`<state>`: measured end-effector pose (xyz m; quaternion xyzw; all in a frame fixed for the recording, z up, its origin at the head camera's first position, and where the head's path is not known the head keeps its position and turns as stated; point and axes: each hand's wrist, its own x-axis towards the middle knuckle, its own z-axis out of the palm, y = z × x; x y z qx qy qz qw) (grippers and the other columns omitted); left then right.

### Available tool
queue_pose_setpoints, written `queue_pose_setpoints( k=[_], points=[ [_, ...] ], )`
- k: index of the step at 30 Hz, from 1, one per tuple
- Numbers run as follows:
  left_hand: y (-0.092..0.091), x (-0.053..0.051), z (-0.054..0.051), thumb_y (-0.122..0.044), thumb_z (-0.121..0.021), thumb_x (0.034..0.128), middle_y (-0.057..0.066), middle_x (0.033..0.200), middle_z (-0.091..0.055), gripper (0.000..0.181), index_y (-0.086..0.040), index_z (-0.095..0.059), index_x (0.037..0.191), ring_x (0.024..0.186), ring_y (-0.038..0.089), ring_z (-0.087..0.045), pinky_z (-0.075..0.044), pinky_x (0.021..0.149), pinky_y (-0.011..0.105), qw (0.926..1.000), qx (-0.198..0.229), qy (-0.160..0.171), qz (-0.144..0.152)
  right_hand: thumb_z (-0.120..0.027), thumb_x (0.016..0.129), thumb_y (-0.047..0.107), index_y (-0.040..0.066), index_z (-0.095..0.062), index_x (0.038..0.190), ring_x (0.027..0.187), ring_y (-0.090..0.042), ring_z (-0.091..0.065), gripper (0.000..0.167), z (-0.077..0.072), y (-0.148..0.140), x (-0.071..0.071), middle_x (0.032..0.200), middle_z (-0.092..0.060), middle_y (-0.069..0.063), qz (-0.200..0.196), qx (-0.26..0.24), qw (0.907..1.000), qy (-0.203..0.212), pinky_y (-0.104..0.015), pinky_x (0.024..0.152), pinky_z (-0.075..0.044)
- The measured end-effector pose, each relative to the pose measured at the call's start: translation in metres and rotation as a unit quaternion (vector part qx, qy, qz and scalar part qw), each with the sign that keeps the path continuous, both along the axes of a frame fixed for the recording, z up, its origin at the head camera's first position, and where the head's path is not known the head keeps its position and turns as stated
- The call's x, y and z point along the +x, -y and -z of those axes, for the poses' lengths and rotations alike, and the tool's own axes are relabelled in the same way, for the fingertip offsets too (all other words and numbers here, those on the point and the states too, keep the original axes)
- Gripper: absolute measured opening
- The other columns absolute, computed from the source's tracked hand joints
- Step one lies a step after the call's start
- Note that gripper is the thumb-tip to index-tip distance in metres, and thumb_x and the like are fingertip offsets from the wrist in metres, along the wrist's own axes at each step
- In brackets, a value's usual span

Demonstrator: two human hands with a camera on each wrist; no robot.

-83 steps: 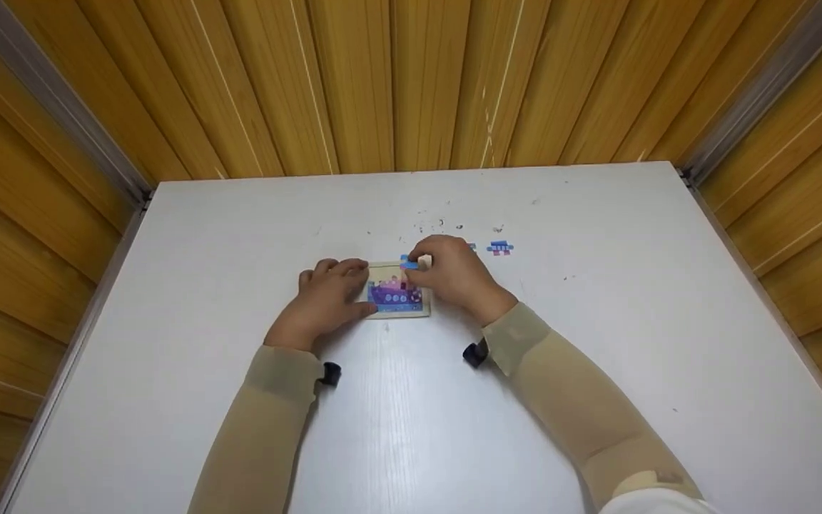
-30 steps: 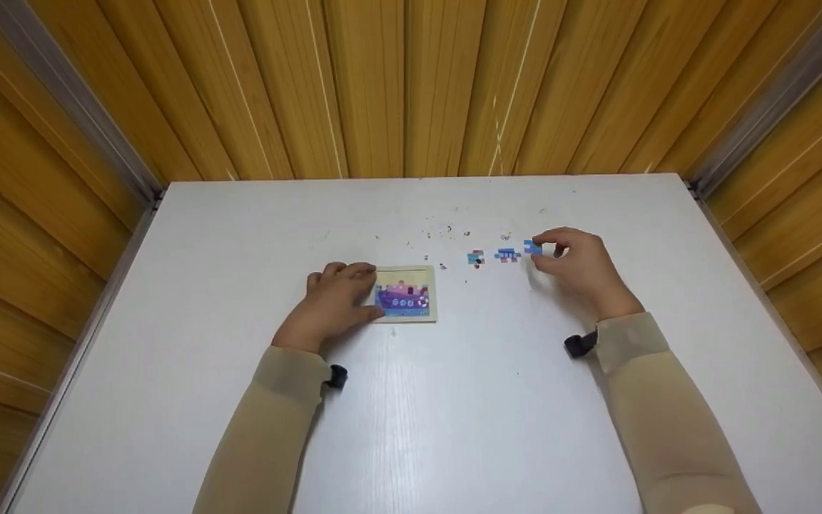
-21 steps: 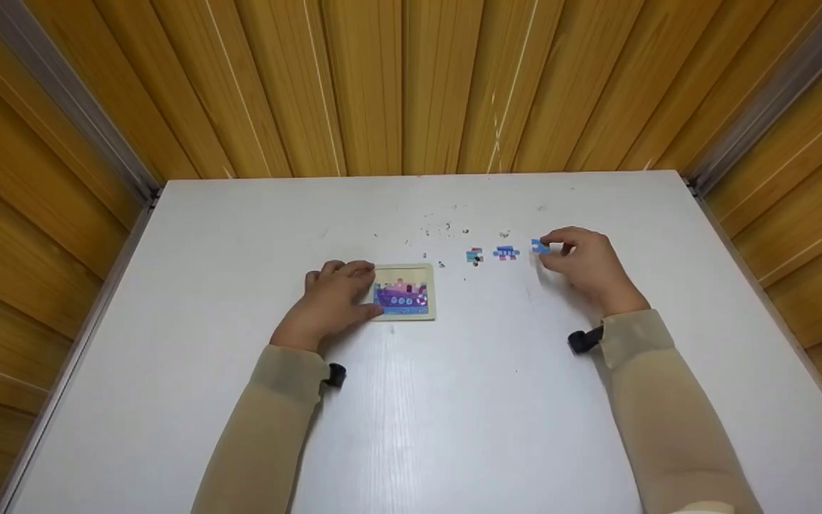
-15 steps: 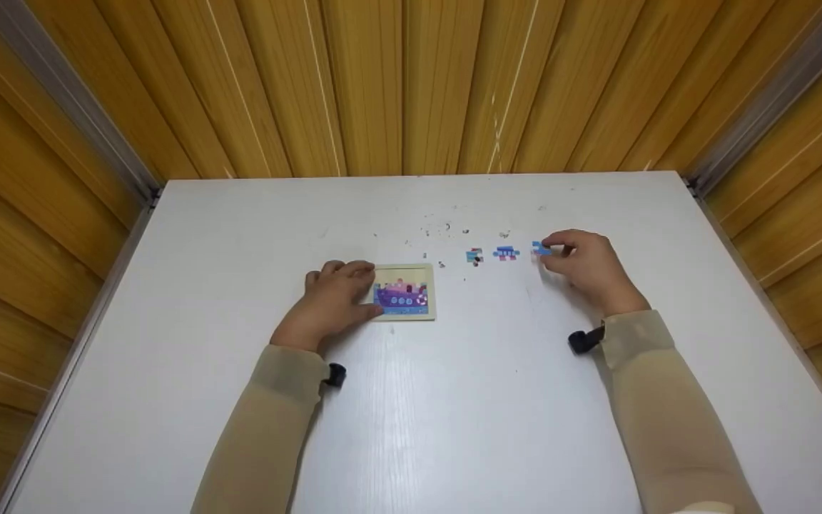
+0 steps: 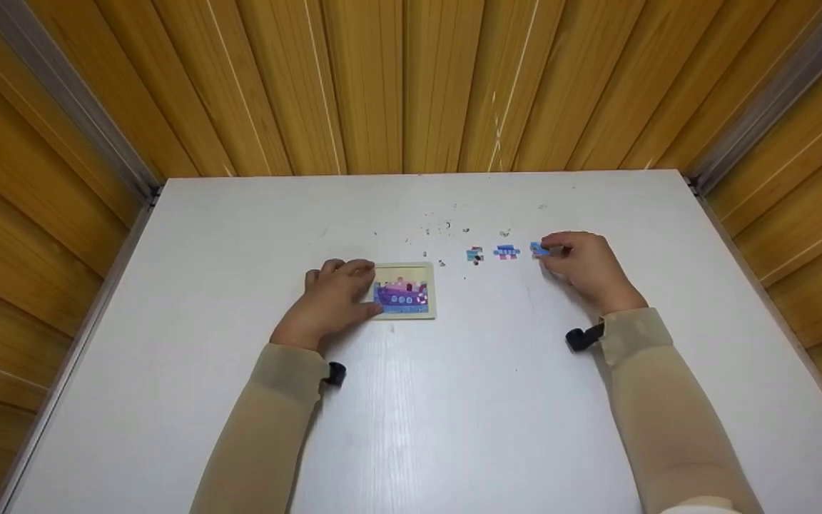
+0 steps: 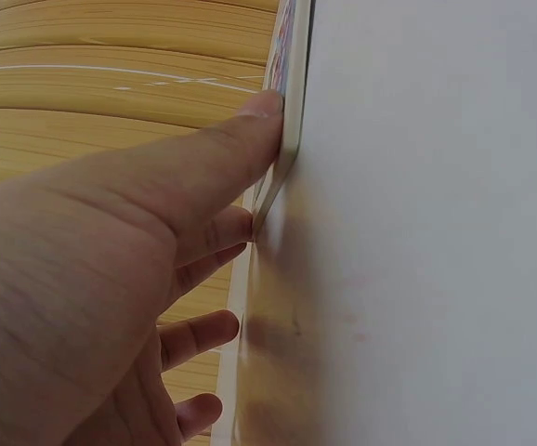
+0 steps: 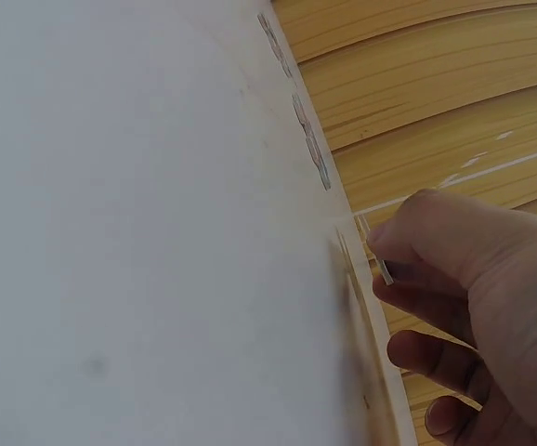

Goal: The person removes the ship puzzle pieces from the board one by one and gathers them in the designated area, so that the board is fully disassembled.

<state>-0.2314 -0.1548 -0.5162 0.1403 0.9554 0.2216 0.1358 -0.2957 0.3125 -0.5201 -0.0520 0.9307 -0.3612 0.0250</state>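
A small puzzle tray (image 5: 433,293) with a pale frame lies on the white table, showing a purple and pink boat picture with a bare strip along its top. My left hand (image 5: 329,300) holds the tray's left side, thumb over the lower left part and index finger at the upper left corner. Off to the right, my right hand (image 5: 593,270) pinches a blue jigsaw piece (image 5: 536,249) between thumb and fingers; in the right wrist view that piece (image 7: 386,269) appears edge-on. Two loose pieces lie between tray and right hand: one multicoloured (image 5: 475,255), one blue and pink (image 5: 506,252).
The white table (image 5: 454,428) backs onto a wood-patterned wall (image 5: 368,86), with similar panels at both sides. Small dark marks or specks (image 5: 447,225) dot the tabletop behind the tray. A black wrist camera (image 5: 337,374) sits at the left cuff.
Since the earliest frame, my right hand has carried the blue piece from the tray out to the right. Lately the piece has turned slightly in its fingers. The left hand stays on the tray.
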Motion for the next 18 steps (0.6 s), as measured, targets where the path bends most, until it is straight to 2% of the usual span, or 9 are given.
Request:
queue_pose_setpoints(
  k=[3, 8, 13, 18],
  points=[
    [-0.0006, 0.0004, 0.0003, -0.047, -0.078, 0.1062, -0.001, 0.184, -0.041, 0.079, -0.016, -0.049, 0.172, 0.170, 0.040, -0.028, -0.021, 0.135, 0.067, 1.0000, -0.007, -0.005, 0.001, -0.082, 0.103, 0.022, 0.006, -0.082, 0.135, 0.115, -0.028, -0.068, 0.037, 0.0026, -0.0006, -0.0003, 0.140, -0.079, -0.019, -0.006, 0.008, 0.9999, -0.006, -0.034, 0.098, -0.053],
    [-0.0012, 0.0000, 0.0009, -0.048, -0.078, 0.1064, -0.001, 0.184, -0.041, 0.079, -0.017, -0.048, 0.173, 0.170, 0.040, -0.028, -0.021, 0.136, 0.066, 1.0000, -0.009, -0.003, -0.001, -0.080, 0.104, 0.021, 0.005, -0.082, 0.135, 0.126, -0.034, -0.070, 0.035, 0.0049, -0.0001, -0.0004, 0.148, -0.076, -0.017, -0.016, 0.011, 0.9998, -0.007, -0.050, 0.108, -0.055],
    [-0.0015, -0.0004, 0.0006, -0.049, -0.077, 0.1067, -0.001, 0.184, -0.040, 0.080, -0.017, -0.047, 0.173, 0.171, 0.040, -0.028, -0.020, 0.136, 0.065, 1.0000, -0.006, 0.001, -0.001, -0.079, 0.106, 0.021, 0.005, -0.081, 0.138, 0.131, -0.038, -0.067, 0.036, 0.0062, 0.0008, -0.0014, 0.153, -0.073, -0.016, -0.016, 0.018, 0.9997, -0.006, -0.055, 0.113, -0.054],
    [-0.0012, -0.0012, 0.0011, -0.048, -0.077, 0.1069, -0.002, 0.184, -0.040, 0.079, -0.016, -0.047, 0.173, 0.171, 0.040, -0.028, -0.020, 0.135, 0.065, 1.0000, -0.004, -0.001, -0.003, -0.079, 0.106, 0.021, 0.005, -0.081, 0.138, 0.133, -0.037, -0.067, 0.036, 0.0068, 0.0015, -0.0022, 0.154, -0.072, -0.014, -0.013, 0.013, 0.9998, -0.007, -0.056, 0.115, -0.053]
  ],
)
